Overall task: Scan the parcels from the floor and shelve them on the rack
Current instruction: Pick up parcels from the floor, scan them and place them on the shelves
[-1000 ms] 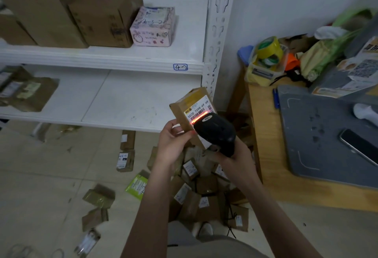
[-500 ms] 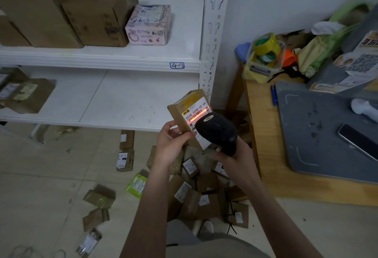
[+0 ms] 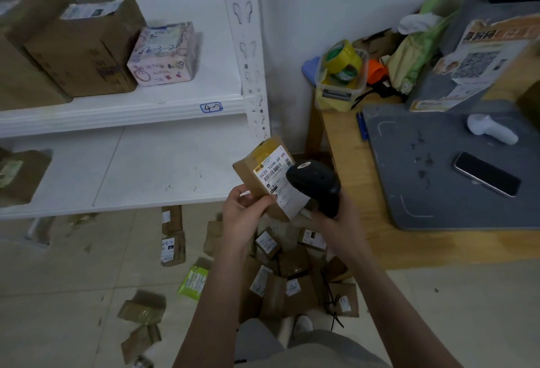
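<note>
The left hand (image 3: pixel 246 218) holds a small brown parcel (image 3: pixel 271 172) by its lower left corner, thumb on the front and fingers curled behind. The parcel is tilted, held in the air in front of the near right corner of the rack (image 3: pixel 249 55), above the floor (image 3: pixel 58 280). Its white label with a barcode faces up toward the camera. The right hand (image 3: pixel 342 225) is wrapped round the handle of a black scanner (image 3: pixel 314 182), whose head sits just right of the label and overlaps the parcel's right edge.

Below the hands a pile (image 3: pixel 287 274) of brown parcels lies on the floor. More are scattered to the left, with a green packet (image 3: pixel 194 280) among them.

On the rack's upper shelf (image 3: pixel 117 116) stand brown boxes (image 3: pixel 84 52) and a pink box (image 3: pixel 163 55) to their right. A tag (image 3: pixel 211 107) on the shelf edge has handwriting that looks like "4-2". The lower shelf (image 3: pixel 163 169) carries a brown box (image 3: pixel 20 175) at its far left.

To the right is a wooden tabletop (image 3: pixel 344 163) with a grey mat (image 3: pixel 432 180). A phone (image 3: pixel 486 174) lies face up on the mat, with a white handheld device (image 3: pixel 491 129) beyond it. At the tabletop's far left corner a clear tub (image 3: pixel 340 87) holds rolls of tape (image 3: pixel 342 56).
</note>
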A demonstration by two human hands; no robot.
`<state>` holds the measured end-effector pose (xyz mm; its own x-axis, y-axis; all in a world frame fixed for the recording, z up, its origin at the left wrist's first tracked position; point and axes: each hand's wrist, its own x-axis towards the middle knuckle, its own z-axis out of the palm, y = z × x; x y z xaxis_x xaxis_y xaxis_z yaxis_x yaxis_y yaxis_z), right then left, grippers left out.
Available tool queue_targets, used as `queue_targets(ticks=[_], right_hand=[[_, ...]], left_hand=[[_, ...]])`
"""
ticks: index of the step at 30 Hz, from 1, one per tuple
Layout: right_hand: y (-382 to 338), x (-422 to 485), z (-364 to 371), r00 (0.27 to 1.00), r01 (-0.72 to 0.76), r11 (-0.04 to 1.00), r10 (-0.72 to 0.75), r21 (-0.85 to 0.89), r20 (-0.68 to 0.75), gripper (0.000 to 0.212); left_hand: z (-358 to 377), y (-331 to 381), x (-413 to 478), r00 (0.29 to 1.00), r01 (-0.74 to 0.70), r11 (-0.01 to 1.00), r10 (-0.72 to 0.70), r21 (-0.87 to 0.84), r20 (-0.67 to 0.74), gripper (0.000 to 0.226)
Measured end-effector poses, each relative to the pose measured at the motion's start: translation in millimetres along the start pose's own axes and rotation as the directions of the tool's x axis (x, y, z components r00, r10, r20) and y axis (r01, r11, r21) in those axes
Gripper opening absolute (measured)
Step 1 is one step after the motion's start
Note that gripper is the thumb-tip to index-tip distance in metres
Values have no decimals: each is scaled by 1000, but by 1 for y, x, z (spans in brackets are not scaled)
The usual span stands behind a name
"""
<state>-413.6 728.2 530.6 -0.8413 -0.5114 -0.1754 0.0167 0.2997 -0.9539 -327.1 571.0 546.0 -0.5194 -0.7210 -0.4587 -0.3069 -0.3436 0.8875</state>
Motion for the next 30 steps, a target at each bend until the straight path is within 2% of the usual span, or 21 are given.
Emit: queue_targets(ticks=[3, 6, 9, 12, 15, 18, 22, 26, 30], right_hand=[[19, 14, -23, 985, -103, 994, 105, 20, -136, 35], [49, 27, -48, 932, -274, 962, 266, 5, -246, 32], [82, 42, -74, 866, -430, 901, 393, -60, -311, 30], [103, 54, -90, 836, -507, 855, 457, -110, -302, 33], [114, 65, -94, 842, -522, 832, 467, -188, -271, 37], [122, 74, -92, 831, -533, 821, 465, -202, -304, 39], [126, 84, -84, 811, -532, 819, 420, -215, -408, 45], [111, 81, -77, 737, -564, 806, 394, -179, -548, 66], [84, 74, -67, 680, -473, 873, 275, -120, -680, 70]], left_hand=[[19, -5, 0, 999, 36, 999, -35, 22, -33, 51], [33, -10, -5, 999, 34, 999, -33, 27, -38, 45], [44, -12, -10, 999, 26, 999, -25, 32, -30, 39], [50, -11, -10, 999, 21, 998, -18, 62, -48, 36], [53, -8, -10, 998, 4, 996, 1, 85, -57, 38], [56, -8, -11, 998, 0, 996, 6, 85, -65, 41], [62, -9, -11, 999, -7, 995, 13, 103, -51, 44], [66, -8, -11, 999, -27, 996, 30, 90, -33, 43], [64, -10, -10, 999, -25, 996, 28, 83, -35, 41]])
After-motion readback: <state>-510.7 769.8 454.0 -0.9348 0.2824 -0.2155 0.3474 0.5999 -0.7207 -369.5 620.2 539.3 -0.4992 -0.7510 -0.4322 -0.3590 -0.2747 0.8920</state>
